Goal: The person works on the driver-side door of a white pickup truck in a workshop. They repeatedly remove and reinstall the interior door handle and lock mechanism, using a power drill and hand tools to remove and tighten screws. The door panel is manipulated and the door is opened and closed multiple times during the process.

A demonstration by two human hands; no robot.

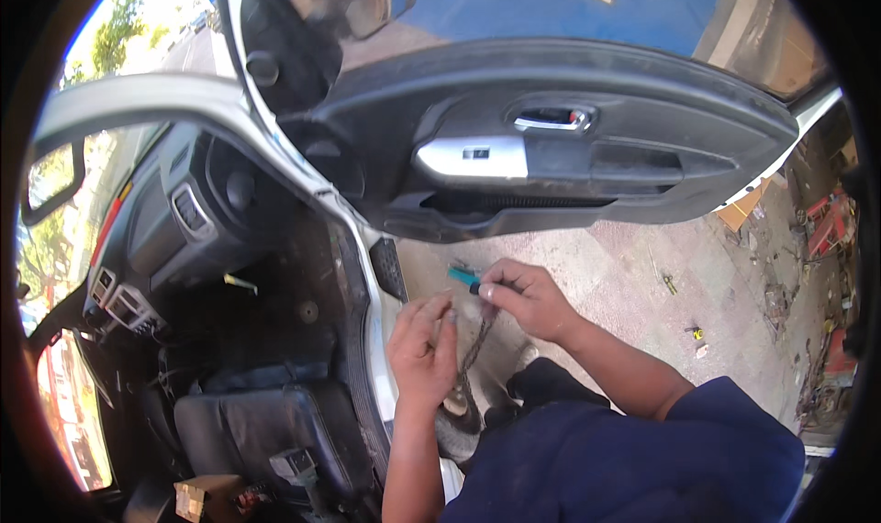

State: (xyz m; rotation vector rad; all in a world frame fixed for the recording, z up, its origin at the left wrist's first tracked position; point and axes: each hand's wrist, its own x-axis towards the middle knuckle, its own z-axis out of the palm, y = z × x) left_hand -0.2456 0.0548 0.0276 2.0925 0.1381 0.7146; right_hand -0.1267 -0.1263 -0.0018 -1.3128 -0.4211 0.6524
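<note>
In front of the open vehicle door, my right hand [528, 298] pinches a small slim piece, teal at one end and black at the other [463, 275]. Its exact kind is not clear. A dark, cable-like strand [477, 344] hangs below my right fingers; whether it joins the held piece I cannot tell. Close by on the left, my left hand [424, 341] is raised beside the door sill, fingers loosely bent and apart. Nothing shows in it, and a gap separates it from the teal piece.
The door panel [633, 151] spans the far side. On the left lies the cab, with a dashboard [165, 220], a black seat [266, 431] and a cardboard box [206, 497]. A yellow item [697, 334] lies on the floor; red metal equipment [829, 225] stands far right.
</note>
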